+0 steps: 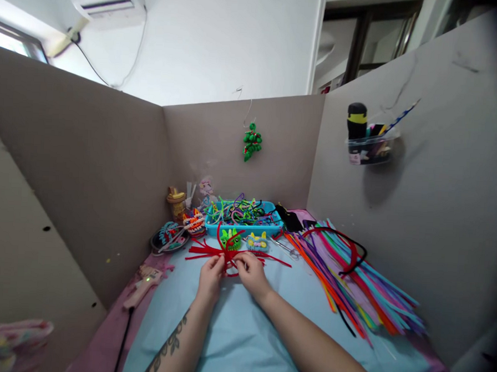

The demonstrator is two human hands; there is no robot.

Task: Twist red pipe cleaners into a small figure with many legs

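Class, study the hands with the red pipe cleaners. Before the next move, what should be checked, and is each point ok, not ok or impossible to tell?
1. Grip: ok; left hand and right hand both pinch the red pipe cleaners.
2. Loose ends gathered: not ok; they splay several ways.
3. Spare pipe cleaners nearby: ok; a bundle lies to the right.
4. Glue gun light on: ok; it glows green.
5. Glue gun hot: cannot tell.

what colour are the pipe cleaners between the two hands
The pipe cleaners are red, best seen in the head view.
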